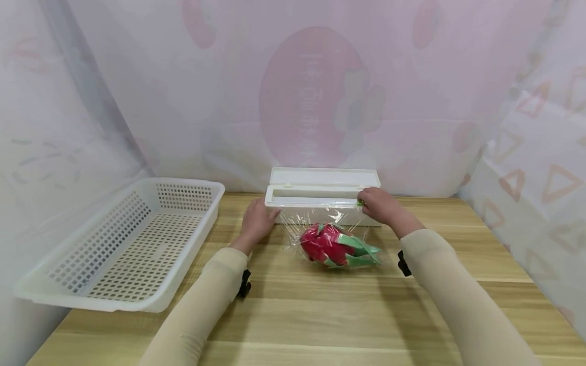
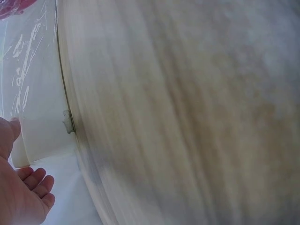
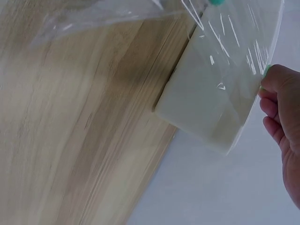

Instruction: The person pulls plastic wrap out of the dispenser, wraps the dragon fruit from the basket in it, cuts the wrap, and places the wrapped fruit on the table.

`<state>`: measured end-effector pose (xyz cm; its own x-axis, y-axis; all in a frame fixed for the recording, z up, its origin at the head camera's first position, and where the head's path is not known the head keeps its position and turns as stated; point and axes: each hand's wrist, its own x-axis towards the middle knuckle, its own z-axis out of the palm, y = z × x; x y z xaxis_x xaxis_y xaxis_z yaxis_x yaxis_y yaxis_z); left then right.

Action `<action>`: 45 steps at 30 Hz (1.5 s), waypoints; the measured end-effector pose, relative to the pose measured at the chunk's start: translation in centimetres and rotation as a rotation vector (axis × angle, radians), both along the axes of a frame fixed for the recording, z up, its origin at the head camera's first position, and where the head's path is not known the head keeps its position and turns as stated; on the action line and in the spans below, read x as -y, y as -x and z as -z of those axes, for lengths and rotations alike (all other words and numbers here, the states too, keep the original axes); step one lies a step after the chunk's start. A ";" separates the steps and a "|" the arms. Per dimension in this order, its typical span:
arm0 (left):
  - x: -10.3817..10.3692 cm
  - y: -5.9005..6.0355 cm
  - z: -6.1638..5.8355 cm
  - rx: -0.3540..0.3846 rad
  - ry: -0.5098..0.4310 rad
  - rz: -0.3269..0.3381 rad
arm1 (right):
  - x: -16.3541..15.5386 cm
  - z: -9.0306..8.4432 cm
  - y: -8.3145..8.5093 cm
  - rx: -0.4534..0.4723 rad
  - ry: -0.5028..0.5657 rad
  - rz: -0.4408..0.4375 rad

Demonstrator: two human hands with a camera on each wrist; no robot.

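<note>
No text can be read. The pink circle on the backdrop curtain [image 1: 316, 96] carries faint pale characters, too blurred to make out; no labels or numbers show elsewhere.

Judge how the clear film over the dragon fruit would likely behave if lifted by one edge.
The film would probably flop and cling: it already wrinkles and drapes over the dragon fruit. It looks very light, likely tearing easily. The right hand grips the green slider at the dispenser box.
</note>
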<state>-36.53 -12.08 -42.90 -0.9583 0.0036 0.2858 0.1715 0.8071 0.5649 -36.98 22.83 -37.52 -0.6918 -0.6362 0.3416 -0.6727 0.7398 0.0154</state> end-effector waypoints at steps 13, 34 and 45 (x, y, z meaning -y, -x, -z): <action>0.2 -0.1 -0.1 0.015 0.009 0.000 | -2.0 0.2 -0.2 0.003 0.018 -0.002; 0.1 -0.3 -0.1 0.048 0.006 -0.009 | -3.9 0.1 -0.7 -0.045 0.044 -0.037; 0.0 -0.1 -0.1 0.037 0.009 -0.008 | -4.4 0.2 -0.9 -0.025 0.048 -0.028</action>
